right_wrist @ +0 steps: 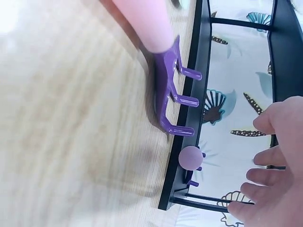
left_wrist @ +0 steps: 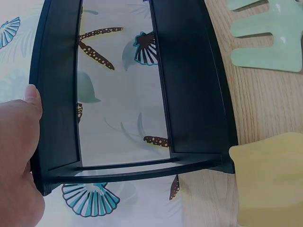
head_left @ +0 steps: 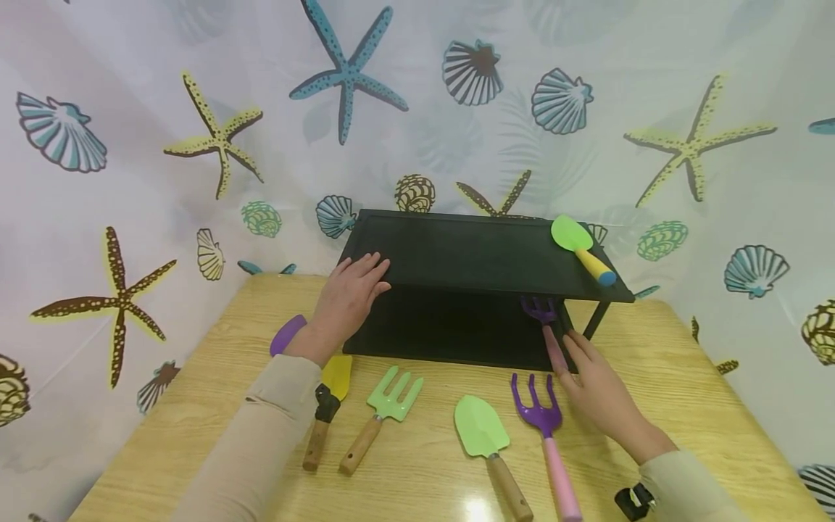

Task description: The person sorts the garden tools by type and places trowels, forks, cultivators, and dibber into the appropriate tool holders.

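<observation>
A black two-tier shelf [head_left: 457, 250] stands at the back of the table. My left hand [head_left: 349, 301] rests on the left front of its top board, fingers extended; the thumb lies at the board's edge in the left wrist view. My right hand [head_left: 603, 402] is by the shelf's right front, its fingers loose and holding nothing. Close to its fingertips, a purple hand fork with a pink handle [head_left: 554, 348] lies on the lower tier, its handle end [right_wrist: 190, 158] pointing outward. A green trowel with a yellow handle [head_left: 572, 235] lies on the top board at right.
In front of the shelf lie a purple fork [head_left: 540, 417], a light green trowel [head_left: 481, 428], a green fork [head_left: 394, 399] and a yellow trowel [head_left: 338, 373]. A purple tool head [head_left: 287, 335] shows beside the left wrist. A patterned curtain [head_left: 417, 109] hangs behind.
</observation>
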A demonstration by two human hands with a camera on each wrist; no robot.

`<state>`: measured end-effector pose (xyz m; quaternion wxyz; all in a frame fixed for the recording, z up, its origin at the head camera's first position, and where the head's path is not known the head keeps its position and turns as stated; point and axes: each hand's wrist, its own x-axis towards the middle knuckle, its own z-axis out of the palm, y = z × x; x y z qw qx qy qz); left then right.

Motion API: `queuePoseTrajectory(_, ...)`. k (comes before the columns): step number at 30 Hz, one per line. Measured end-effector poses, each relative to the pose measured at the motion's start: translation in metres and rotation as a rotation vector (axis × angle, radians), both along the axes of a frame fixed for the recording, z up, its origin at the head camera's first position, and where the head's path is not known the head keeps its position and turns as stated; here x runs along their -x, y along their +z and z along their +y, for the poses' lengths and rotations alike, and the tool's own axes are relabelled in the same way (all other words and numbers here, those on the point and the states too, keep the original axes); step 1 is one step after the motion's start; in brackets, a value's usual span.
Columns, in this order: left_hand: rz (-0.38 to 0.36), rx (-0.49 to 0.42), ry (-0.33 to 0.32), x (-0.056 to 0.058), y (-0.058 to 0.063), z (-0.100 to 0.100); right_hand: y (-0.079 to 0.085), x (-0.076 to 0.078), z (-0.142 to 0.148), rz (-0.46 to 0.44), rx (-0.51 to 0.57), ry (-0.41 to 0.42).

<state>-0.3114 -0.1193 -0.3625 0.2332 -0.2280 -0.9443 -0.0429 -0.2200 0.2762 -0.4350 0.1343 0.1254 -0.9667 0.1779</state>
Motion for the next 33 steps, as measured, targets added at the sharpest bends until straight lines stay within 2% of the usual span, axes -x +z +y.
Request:
queuePoseTrajectory(8, 0.008, 0.011, 0.009, 0.001, -0.001, 0.0, 0.001, -0.031, 0.004, -0.02, 0.043, 0.0)
queuePoseTrajectory(15, 0.007, 0.018, 0.011, 0.0, 0.0, 0.0, -0.005, -0.057, 0.002, -0.108, 0.068, -0.006)
queuePoseTrajectory(19, 0.004, 0.008, 0.006, 0.0, 0.0, -0.001, -0.011, -0.07, -0.001, -0.092, 0.051, -0.001)
queuePoseTrajectory(22, -0.002, 0.003, -0.002, 0.0, -0.001, -0.001, -0.015, -0.078, -0.005, -0.084, 0.036, 0.008)
queuePoseTrajectory(28, 0.007, -0.012, -0.015, 0.0, -0.002, -0.001, -0.023, -0.094, -0.015, -0.178, 0.05, 0.026)
queuePoseTrajectory(33, 0.018, -0.023, -0.02, 0.0, -0.002, 0.001, -0.03, -0.1, -0.019, -0.201, 0.029, 0.039)
